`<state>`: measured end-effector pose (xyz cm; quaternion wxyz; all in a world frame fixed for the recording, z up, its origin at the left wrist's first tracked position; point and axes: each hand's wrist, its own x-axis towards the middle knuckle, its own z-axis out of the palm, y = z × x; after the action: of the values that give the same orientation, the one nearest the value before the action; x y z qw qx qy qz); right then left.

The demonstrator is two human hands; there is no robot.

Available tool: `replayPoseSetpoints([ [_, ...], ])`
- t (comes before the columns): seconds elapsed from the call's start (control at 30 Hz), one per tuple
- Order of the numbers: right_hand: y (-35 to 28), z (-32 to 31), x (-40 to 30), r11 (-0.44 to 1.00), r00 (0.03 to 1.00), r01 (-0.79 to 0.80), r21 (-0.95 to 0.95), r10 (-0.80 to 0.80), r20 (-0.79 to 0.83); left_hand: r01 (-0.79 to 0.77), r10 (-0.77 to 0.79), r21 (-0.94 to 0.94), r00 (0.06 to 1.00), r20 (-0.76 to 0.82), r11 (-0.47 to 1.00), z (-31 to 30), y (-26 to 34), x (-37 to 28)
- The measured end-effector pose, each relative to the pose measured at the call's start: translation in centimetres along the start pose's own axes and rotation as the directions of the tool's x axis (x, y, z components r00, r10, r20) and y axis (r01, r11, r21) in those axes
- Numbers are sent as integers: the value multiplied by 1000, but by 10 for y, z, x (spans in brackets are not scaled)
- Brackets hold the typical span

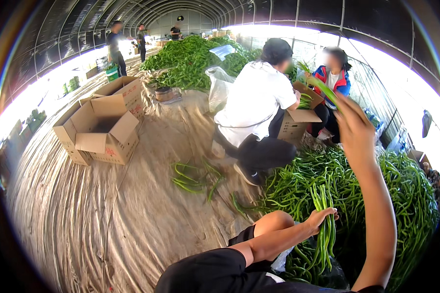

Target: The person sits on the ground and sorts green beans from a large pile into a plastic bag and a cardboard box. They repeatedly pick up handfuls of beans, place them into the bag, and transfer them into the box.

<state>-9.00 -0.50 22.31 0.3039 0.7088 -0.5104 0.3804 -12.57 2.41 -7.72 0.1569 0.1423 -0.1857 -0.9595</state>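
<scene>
My left hand (pixel 318 220) is closed around a bunch of long green peppers (pixel 324 234) whose ends stick out above and below the fist. It is in front of my bent knee. My right hand (pixel 355 128) is raised high, slightly blurred, with a long green pepper (pixel 326 89) or a few together in its fingers. That pepper points toward a person in a red and blue jacket (pixel 344 86). Under and beyond both hands spreads a large heap of green peppers (pixel 352 190).
A person in a white shirt (pixel 255 99) crouches beside a carton of peppers (pixel 293 126). Open cardboard boxes (pixel 102 146) stand left on the tan ground sheet (pixel 150 227). Loose peppers (pixel 187 179) lie nearby. A bigger pepper pile (pixel 190 55) and several people are farther back.
</scene>
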Motion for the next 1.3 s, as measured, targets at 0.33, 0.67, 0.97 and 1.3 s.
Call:
replayPoseSetpoints([
  [0.33, -48, 17, -48, 994, 991, 88, -58, -81, 107, -52, 67, -132, 991, 112, 990, 1, 17, -11],
  [0.67, 1, -72, -283, 895, 790, -250, -370, 410, 456, 119, -94, -73, 955, 283, 990, 4, 6, 11],
  [0.97, 16, -83, -289, 440, 440, -898, 1, 898, 31, 211, -203, 23, 894, 399, 977, 15, 6, 13],
  [1.3, 10, -109, -337, 330, 347, -938, 109, 887, 304, 353, -347, 78, 811, 472, 932, 39, -31, 20],
])
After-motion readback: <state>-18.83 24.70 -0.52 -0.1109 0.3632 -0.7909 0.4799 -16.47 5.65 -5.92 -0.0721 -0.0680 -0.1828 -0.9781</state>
